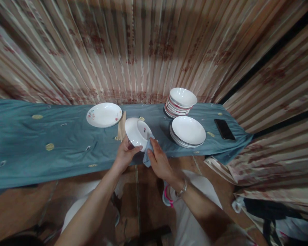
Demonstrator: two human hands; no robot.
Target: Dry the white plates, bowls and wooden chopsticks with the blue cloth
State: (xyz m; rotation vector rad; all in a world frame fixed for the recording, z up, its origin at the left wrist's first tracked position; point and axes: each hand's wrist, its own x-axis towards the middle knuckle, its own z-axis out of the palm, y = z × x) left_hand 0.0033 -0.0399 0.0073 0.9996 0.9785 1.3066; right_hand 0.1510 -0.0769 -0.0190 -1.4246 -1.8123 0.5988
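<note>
My left hand (124,153) grips the edge of a white bowl (133,131), with the thumb along its near side. The bowl is tilted, and its underside with a foot ring and a small dark mark faces up and to the right. In my right hand (159,160) is a light blue cloth (148,153), pressed against the bowl's right edge. Part of the cloth hangs below the fingers. Just behind and left of the bowl lie several wooden chopsticks (122,126), side by side on the cloth-covered table. The bowl's inside is hidden from me.
A white oval plate with flowers (104,115) lies left of the chopsticks. Stacked bowls (181,99) stand at the back right, with stacked plates (188,131) in front. A black phone (224,129) rests near the right end of the blue tablecloth (23,143). Curtains (143,51) hang behind.
</note>
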